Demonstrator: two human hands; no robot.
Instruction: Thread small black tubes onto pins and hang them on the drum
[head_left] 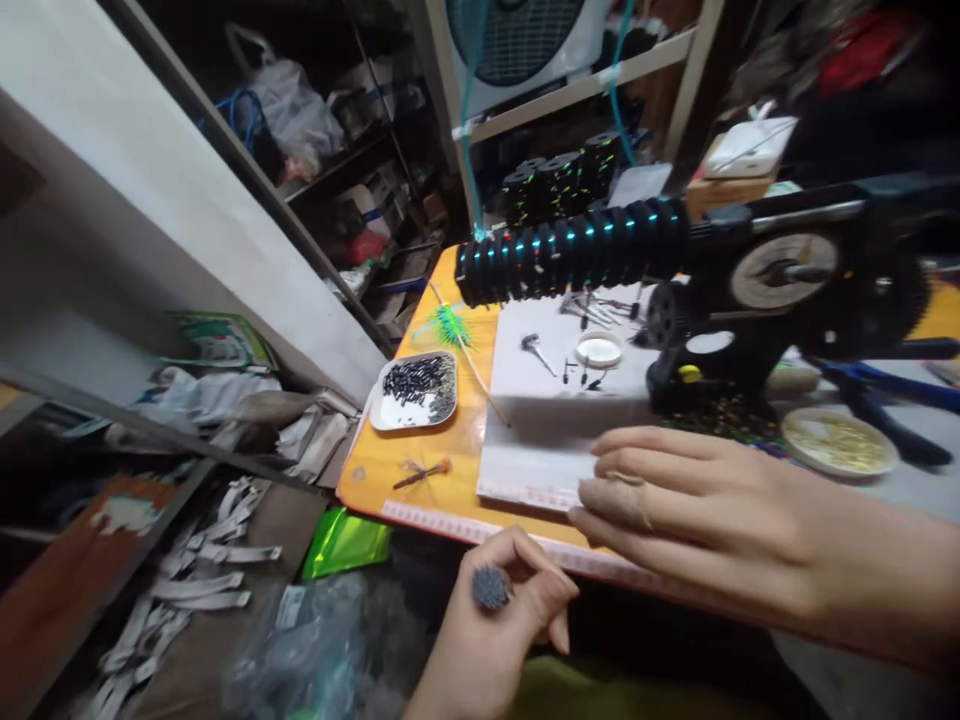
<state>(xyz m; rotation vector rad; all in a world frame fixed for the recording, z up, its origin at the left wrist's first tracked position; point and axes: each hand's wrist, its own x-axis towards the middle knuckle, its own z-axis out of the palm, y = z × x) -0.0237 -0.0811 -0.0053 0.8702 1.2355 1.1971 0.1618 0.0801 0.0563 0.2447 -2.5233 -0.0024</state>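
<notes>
Orange table [465,450] ahead — the left hand [491,640] clasps a grey tuft [490,588], left of the loosely extended right hand [720,515].

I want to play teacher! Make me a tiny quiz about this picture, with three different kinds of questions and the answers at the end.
1. True or false: the left hand is holding nothing.

2. Pick one: most of the small pieces in the white tray are
A) red
B) black
C) blue

3. Fill in the gap: one finger of the right hand has a beige ____ around it.

Key:
1. False; it holds a grey bristly thing.
2. B
3. wrap
</notes>
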